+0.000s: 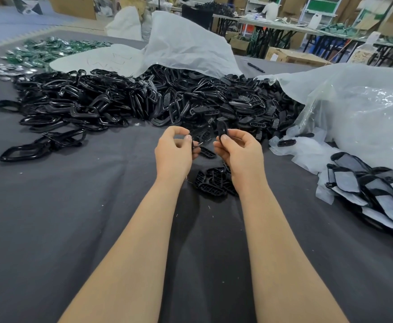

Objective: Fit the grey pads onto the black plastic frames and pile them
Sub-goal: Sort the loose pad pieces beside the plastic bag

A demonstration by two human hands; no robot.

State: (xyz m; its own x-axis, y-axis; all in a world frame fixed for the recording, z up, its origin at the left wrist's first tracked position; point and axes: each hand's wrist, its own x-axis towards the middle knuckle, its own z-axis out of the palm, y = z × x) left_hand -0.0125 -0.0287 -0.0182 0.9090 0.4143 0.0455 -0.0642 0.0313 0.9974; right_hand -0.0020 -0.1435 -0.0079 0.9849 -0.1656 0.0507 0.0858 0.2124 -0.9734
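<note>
My right hand (238,149) pinches a small black plastic frame (222,128) upright between thumb and fingers. My left hand (175,148) has its fingers curled and pinches a thin dark piece (195,144) at its fingertips; what that piece is I cannot tell. The two hands are a short gap apart above the dark cloth. A small pile of black frames (210,181) lies under my right wrist. A big heap of black frames (144,101) spreads behind the hands. Grey pads on black backing (372,190) lie stacked at the right.
White plastic sheets (190,43) and a clear bag (365,117) lie behind and to the right of the heap. Green and silver parts (39,52) cover the far left. A black pen (256,67) lies at the back. The dark cloth (74,206) covers the table.
</note>
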